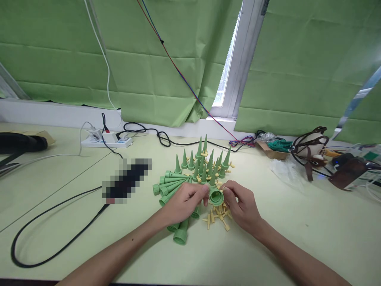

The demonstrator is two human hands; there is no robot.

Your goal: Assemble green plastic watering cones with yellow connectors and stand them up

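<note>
My left hand (pixel 187 200) is closed on a green plastic watering spike (pixel 216 197), whose round open end faces me. On the spike's other side my right hand (pixel 243 203) pinches a small pale yellow valve, mostly hidden by the fingertips. Under the hands lies a loose pile of yellow T-shaped valves (pixel 219 214). More green spikes (pixel 166 186) lie on their sides to the left, some partly behind my left hand and forearm. Beyond the hands, a group of green spikes (pixel 210 162) stands point up, several with yellow valves fitted.
A black cable (pixel 56 254) loops over the table at left, running to a blurred dark object (pixel 127 180). A white power strip (pixel 107 141) sits at the back. At right are a clear plastic bag (pixel 287 172), a brown-strapped bag (pixel 311 147) and a brown object (pixel 351 172).
</note>
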